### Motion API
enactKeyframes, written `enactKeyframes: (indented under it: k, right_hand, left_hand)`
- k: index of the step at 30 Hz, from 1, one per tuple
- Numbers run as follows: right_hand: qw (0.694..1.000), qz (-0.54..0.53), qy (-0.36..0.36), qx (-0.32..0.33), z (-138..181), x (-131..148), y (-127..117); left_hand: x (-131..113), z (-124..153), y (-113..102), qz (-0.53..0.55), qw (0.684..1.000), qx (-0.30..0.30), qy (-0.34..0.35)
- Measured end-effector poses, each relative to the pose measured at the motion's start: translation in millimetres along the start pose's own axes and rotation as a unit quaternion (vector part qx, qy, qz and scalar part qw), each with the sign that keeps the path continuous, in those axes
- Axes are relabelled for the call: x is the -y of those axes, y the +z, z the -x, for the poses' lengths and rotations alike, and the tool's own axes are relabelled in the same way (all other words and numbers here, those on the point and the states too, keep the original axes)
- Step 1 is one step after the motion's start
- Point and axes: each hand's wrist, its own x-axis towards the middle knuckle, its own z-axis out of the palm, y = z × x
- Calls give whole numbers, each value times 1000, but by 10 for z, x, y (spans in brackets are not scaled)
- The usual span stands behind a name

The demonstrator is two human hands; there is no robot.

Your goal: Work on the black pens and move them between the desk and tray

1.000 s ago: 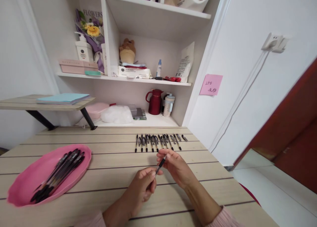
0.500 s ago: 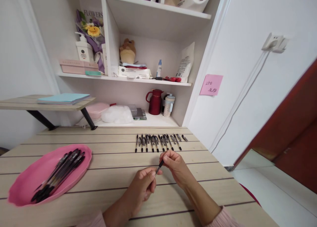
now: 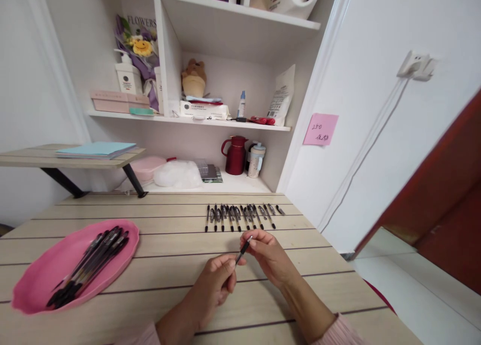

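Observation:
A black gel pen (image 3: 244, 248) is held tilted above the tabletop, its pale pointed tip up and to the right. My left hand (image 3: 217, 279) pinches its lower part between thumb and fingers. Curled round the tip end, my right hand (image 3: 268, 254) has its thumb and fingertips against the pen; the tip shows between them. Beyond my hands, a row of black pens (image 3: 238, 218) lies on the table, with short dark caps (image 3: 262, 212) between and beside them. To the left, a pink tray (image 3: 33, 285) holds a bundle of black pens (image 3: 92, 265).
The striped wooden table (image 3: 169, 265) reaches a white shelf unit (image 3: 221, 14) at the back. A small raised stand (image 3: 22, 158) at the left bears blue paper (image 3: 95, 149). A red jug (image 3: 235, 157) and a pale cup (image 3: 256, 160) stand in the lower shelf.
My right fingers have shifted slightly off the pen's upper end, so the pale tip now shows. My left hand, the tray and the row have not visibly moved.

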Motion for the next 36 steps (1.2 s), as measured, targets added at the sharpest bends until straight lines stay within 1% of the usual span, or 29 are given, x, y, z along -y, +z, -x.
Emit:
enactKeyframes:
  k: [3, 7, 9, 13, 15, 16, 18, 20, 21, 22, 23, 24, 25, 26, 27, 29, 31, 33, 36]
  right_hand:
    - [1000, 3, -4, -8, -4, -11, -1]
    - [1000, 7, -8, -9, -24, -26, -6]
    - [1000, 11, -12, -8, -35, -25, -13]
    - [1000, 17, -23, 0, -34, -38, -25]
    - [999, 23, -26, -2, -18, -68, -20]
    - [999, 30, -22, -1, -14, -87, -17]
    - [999, 52, -5, 7, -39, -113, -34]
    - [996, 91, 1, 1, -138, -92, -117]
    - [992, 129, -4, -16, -221, -54, -197]
    - [982, 180, -17, -52, -322, 5, -305]
    - [960, 263, -27, -93, -435, 81, -439]
    - [918, 371, -27, -141, -553, 169, -594]
    - [848, 492, -13, -196, -665, 261, -762]
    - [766, 597, 18, -238, -767, 347, -933]
    - [734, 625, 32, -263, -853, 419, -1097]
    - [705, 646, 56, -289, -977, 499, -1375]
    - [689, 654, 78, -301, -1054, 494, -1556]
    - [683, 658, 92, -303, -1112, 440, -1648]
    - [689, 651, 100, -301, -1180, 373, -1689]
  left_hand:
    - [-3, -6, -12, -22, 1000, 5, 0]
    - [15, -32, -31, -81, 996, -22, 19]
    - [30, -49, -44, -124, 990, -39, 46]
    - [39, -62, -62, -212, 965, -71, 135]
    - [36, -57, -55, -229, 958, -80, 152]
    - [37, -54, -48, -222, 961, -82, 143]
    - [44, -54, -34, -171, 977, -79, 98]
    - [52, -63, -27, -97, 992, -71, 47]
    - [53, -69, -28, -65, 995, -68, 29]
    - [50, -76, -31, -41, 997, -66, 19]
    - [44, -82, -35, -25, 997, -67, 13]
    - [36, -88, -40, -16, 998, -68, 12]
    - [27, -94, -45, -13, 997, -69, 12]
    - [21, -100, -51, -12, 997, -71, 13]
    - [19, -107, -58, -12, 997, -72, 14]
    - [27, -125, -75, -15, 997, -73, 15]
    - [48, -150, -97, -15, 997, -72, 14]
    - [66, -176, -120, -13, 998, -67, 12]
    - [68, -203, -142, -16, 998, -56, 5]
